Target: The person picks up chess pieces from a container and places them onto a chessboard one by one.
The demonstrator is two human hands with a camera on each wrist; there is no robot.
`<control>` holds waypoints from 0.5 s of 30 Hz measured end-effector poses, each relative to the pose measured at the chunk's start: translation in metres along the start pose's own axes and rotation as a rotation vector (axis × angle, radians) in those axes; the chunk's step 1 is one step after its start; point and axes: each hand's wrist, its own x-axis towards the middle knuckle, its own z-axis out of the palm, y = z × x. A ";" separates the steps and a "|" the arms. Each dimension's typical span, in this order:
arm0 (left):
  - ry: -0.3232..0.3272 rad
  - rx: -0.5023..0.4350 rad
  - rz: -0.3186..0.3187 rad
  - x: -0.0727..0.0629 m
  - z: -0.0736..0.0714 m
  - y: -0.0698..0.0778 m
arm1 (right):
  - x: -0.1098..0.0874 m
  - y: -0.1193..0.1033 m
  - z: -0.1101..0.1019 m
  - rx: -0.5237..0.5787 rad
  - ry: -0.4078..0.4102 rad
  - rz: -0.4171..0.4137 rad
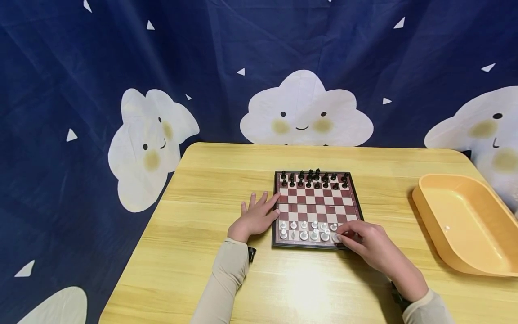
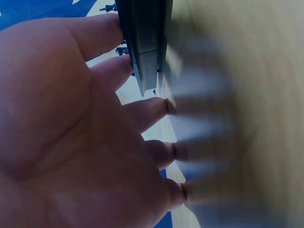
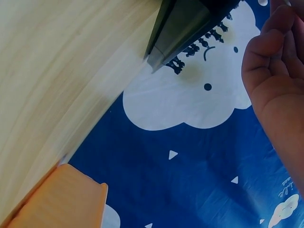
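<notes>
A chessboard (image 1: 301, 204) with brown and white squares lies on the table. Black chess pieces (image 1: 309, 184) stand in two rows along its far side, and white chess pieces (image 1: 304, 235) in two rows along the near side. My left hand (image 1: 255, 219) has its fingers spread, with thumb and index finger touching the board's left edge; the left wrist view shows this palm (image 2: 71, 128) beside the board's dark side (image 2: 145, 38). At the near right corner my right hand (image 1: 370, 243) pinches a white chess piece (image 1: 336, 237), partly hidden by the fingertips.
An orange-yellow tray (image 1: 426, 216) sits on the right of the wooden table (image 1: 202, 202), with one small white piece (image 1: 447, 228) inside. Behind the table hangs a dark blue curtain (image 1: 210, 54) printed with smiling clouds.
</notes>
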 end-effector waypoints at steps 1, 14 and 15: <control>-0.001 -0.001 0.000 0.000 0.000 0.000 | 0.000 0.000 0.000 0.004 -0.002 0.000; -0.006 -0.004 -0.003 0.000 0.001 0.001 | 0.000 -0.001 0.001 0.002 -0.007 0.023; -0.008 -0.004 -0.004 0.000 0.001 0.001 | 0.000 -0.001 0.001 -0.001 -0.009 0.031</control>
